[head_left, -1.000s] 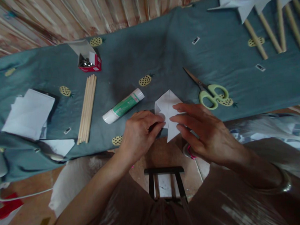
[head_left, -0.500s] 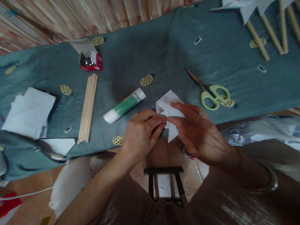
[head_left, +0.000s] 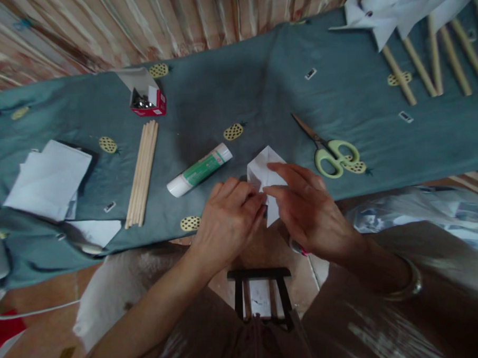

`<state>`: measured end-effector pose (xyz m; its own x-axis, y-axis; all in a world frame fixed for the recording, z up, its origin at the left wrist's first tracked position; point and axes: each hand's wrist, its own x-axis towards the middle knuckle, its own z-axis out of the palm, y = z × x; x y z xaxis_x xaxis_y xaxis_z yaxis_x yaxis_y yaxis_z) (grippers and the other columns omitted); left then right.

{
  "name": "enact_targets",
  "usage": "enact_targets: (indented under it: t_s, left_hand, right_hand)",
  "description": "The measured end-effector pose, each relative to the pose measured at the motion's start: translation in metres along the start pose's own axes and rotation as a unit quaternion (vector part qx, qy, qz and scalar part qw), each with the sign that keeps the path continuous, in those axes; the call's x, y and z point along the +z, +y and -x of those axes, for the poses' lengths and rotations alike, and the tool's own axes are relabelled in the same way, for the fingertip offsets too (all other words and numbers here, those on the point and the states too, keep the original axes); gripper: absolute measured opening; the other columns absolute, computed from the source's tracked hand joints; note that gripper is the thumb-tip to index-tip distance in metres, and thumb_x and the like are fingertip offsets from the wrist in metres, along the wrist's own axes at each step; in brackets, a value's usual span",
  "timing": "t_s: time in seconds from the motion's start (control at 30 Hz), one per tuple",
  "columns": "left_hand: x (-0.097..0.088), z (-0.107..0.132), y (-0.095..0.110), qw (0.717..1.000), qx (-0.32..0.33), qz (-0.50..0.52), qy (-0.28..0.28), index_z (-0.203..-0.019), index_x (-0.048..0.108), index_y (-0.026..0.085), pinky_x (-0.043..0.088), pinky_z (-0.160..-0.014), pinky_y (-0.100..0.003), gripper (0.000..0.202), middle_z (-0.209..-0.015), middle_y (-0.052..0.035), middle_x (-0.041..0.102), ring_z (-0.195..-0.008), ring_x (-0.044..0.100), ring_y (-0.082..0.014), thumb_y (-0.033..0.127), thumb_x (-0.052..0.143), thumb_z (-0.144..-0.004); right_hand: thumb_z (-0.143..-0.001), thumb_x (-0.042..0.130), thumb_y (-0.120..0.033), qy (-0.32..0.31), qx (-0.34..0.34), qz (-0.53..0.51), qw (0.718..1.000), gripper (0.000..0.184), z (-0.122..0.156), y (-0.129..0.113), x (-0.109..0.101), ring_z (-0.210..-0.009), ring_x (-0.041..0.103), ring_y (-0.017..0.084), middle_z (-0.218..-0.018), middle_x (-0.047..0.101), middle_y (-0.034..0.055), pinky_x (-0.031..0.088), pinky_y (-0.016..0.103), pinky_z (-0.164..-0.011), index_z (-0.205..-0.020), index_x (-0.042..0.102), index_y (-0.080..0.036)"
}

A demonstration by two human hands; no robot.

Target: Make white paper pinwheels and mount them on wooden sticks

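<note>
Over the table's front edge, a white folded paper pinwheel (head_left: 266,159) is between my two hands, its pointed flaps partly hidden by fingers. My left hand (head_left: 231,213) is closed, thumb and fingers pinching the paper near its middle. From the other side, my right hand (head_left: 309,207) holds it, index finger and thumb against the folded paper. A glue stick (head_left: 201,170) with a green label lies just beyond my left hand. Green-handled scissors (head_left: 320,144) rest beyond my right hand, blades pointing away to the left.
Finished paper pinwheels (head_left: 390,14) on sticks lie at the far right. To the left are a bundle of wooden sticks (head_left: 141,175), an open red box (head_left: 151,110) of small metal pieces and a paper stack (head_left: 49,179). A dark stool (head_left: 259,273) stands below the table (head_left: 204,117).
The view has shifted slightly, so the scissors and pinwheels appear further left. My fingers have moved a little on the paper, which both hands still hold.
</note>
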<state>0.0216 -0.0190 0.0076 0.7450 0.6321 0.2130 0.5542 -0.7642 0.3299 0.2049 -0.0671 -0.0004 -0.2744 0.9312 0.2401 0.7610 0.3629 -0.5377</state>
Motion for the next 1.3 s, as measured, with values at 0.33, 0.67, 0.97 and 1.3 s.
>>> enact_targets:
  t_s: [0.33,0.67,0.97,1.3]
  left_hand:
    - [0.0,0.003,-0.002,0.999,0.004,-0.036,0.008,-0.097,0.068,0.018,0.04,-0.072,-0.035,0.017,-0.095,-0.0057,0.068,-0.087,0.053,-0.0206,0.021,0.052,-0.094]
    - [-0.005,0.006,-0.02,1.0,-0.004,-0.008,0.029,-0.101,0.069,0.019,0.045,-0.078,-0.036,0.018,-0.101,-0.0062,0.067,-0.091,0.055,-0.0209,0.015,0.053,-0.091]
    - [-0.006,0.011,-0.006,0.998,0.013,0.033,0.044,-0.106,0.064,0.016,0.046,-0.078,-0.037,0.02,-0.102,-0.0089,0.067,-0.091,0.058,-0.0214,0.027,0.054,-0.092]
    - [0.009,0.015,0.006,0.997,0.059,-0.036,0.033,-0.1,0.065,0.014,0.044,-0.069,-0.032,0.014,-0.096,-0.0075,0.068,-0.086,0.06,-0.0195,0.018,0.053,-0.092]
  right_hand:
    - [-0.091,0.044,-0.019,0.012,0.063,0.009,0.998,0.036,0.005,0.014,-0.022,-0.121,0.056,0.03,-0.128,0.061,0.0136,0.044,0.055,-0.103,-0.124,0.057,-0.021]
    - [-0.09,0.046,-0.017,-0.007,0.037,-0.027,0.999,0.03,0.012,0.005,-0.024,-0.114,0.061,0.028,-0.123,0.064,0.0112,0.05,0.05,-0.099,-0.115,0.062,-0.024]
    - [-0.086,0.053,-0.02,-0.047,-0.003,-0.008,0.999,0.038,0.015,0.014,-0.024,-0.124,0.053,0.033,-0.135,0.055,0.012,0.044,0.06,-0.103,-0.124,0.057,-0.023]
    - [-0.082,0.062,-0.025,-0.071,-0.019,-0.013,0.997,0.046,0.015,0.015,-0.024,-0.126,0.051,0.033,-0.137,0.053,0.012,0.044,0.055,-0.105,-0.127,0.052,-0.025]
